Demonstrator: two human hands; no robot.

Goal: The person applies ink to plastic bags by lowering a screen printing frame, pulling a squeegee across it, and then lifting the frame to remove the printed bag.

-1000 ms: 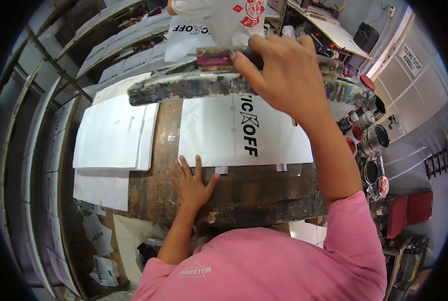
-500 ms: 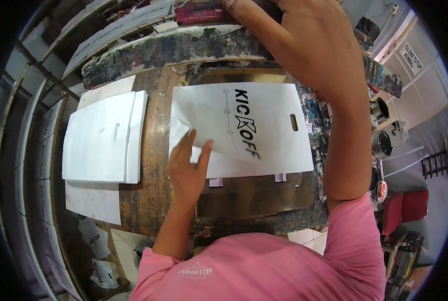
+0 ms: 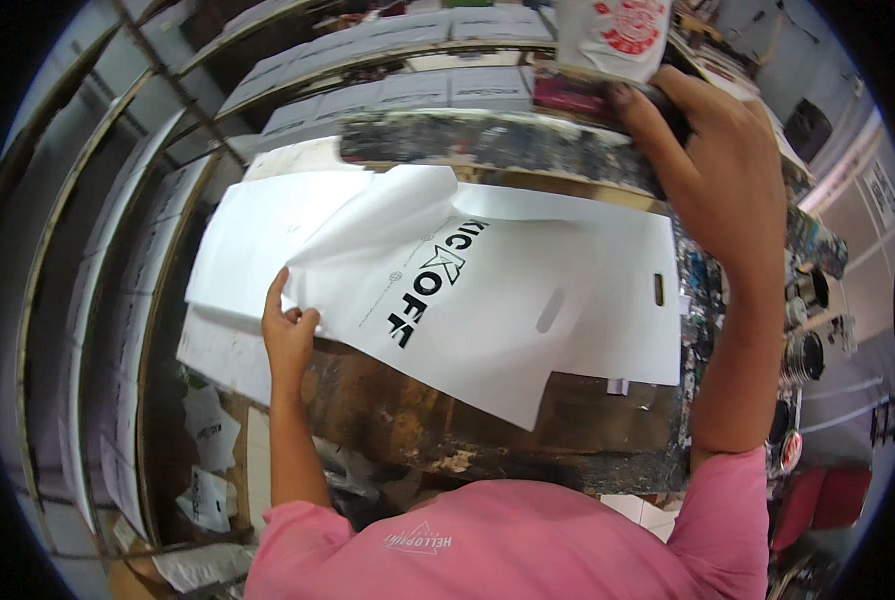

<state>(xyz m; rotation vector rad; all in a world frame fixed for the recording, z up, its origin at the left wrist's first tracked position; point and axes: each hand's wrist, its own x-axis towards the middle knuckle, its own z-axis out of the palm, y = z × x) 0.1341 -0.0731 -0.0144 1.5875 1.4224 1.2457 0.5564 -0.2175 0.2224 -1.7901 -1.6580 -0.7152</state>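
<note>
We see a white plastic bag (image 3: 527,300) with black lettering and a slot handle, lying skewed across the paint-stained worktop (image 3: 487,440), its left corner curled up. The left hand (image 3: 289,335) pinches that near-left edge; the right hand (image 3: 712,170) grips the raised screen frame (image 3: 497,145) at the far edge.
</note>
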